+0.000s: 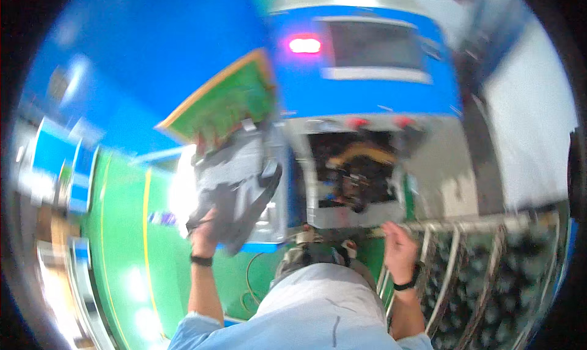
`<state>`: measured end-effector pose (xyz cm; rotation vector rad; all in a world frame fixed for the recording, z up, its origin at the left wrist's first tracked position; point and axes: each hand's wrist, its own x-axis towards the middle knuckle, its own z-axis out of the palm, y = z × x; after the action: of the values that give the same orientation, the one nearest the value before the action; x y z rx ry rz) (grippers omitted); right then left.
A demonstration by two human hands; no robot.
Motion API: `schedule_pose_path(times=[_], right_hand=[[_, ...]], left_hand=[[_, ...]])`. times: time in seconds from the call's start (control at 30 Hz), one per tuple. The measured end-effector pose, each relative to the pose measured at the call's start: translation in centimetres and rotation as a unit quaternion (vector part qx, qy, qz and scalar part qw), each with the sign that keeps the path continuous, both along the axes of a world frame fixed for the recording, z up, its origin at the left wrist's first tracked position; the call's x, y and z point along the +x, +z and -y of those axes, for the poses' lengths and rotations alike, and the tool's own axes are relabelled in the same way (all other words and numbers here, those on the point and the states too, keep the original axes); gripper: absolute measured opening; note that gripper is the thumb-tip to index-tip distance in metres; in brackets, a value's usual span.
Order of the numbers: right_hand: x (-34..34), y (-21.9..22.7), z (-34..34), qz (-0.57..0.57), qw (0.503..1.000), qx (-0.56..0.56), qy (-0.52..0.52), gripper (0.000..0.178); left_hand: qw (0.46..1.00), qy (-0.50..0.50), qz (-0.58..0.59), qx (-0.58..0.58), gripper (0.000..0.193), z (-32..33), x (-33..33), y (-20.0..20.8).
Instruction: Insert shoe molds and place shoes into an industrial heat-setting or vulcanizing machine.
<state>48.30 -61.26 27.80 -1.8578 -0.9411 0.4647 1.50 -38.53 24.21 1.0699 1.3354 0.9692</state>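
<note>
My left hand [204, 235], with a black band at its wrist, is closed on the edge of a dark grey, limp piece that looks like a cloth [243, 218]. Motion blur hides its exact kind. It hangs in front of a grey-white tray-like surface [278, 197] left of a blue machine [379, 96]. On the right, my right hand [400, 252] is in front of the machine's lower edge, its fingers loosely bent and apart, with nothing visible in them. A dark opening [351, 185] in the machine holds blurred metal parts.
A red light [304, 45] glows beside a dark window [376, 44] on the machine. Two red knobs [357, 123] sit above the opening. A green board with an orange edge [232, 96] leans at left. Metal rails [449, 270] stand over dark lumpy pieces at right. The floor [122, 227] is green.
</note>
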Motion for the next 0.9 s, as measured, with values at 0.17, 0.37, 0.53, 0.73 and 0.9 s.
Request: schedule_pose_path(times=[0.17,0.37,0.53,0.73,0.9], right_hand=[[-2.3,8.9,-10.9,0.156,0.974,0.104,0.123,0.022],[-6.5,15.9,-26.5,0.486,0.843,0.172,0.154,0.048],[-8.8,14.7,-32.1,0.586,0.804,0.037,0.097,0.058],[-8.7,14.8,-31.4,0.582,0.803,-0.036,0.123,0.059],[-9.0,14.8,-31.2,0.579,0.803,-0.063,0.127,0.062]], left_hand=[[0.875,-0.113,-0.468,-0.046,0.042,2.9,-1.3,-4.7],[0.832,-0.211,-0.488,-0.157,0.043,2.0,-2.5,-10.8],[0.928,-0.014,-0.370,-0.038,0.031,-7.8,-5.9,-6.2],[0.906,0.089,-0.413,-0.026,0.080,-28.9,-11.6,-19.0],[0.904,0.099,-0.413,-0.040,0.072,-37.0,-12.5,-25.3]])
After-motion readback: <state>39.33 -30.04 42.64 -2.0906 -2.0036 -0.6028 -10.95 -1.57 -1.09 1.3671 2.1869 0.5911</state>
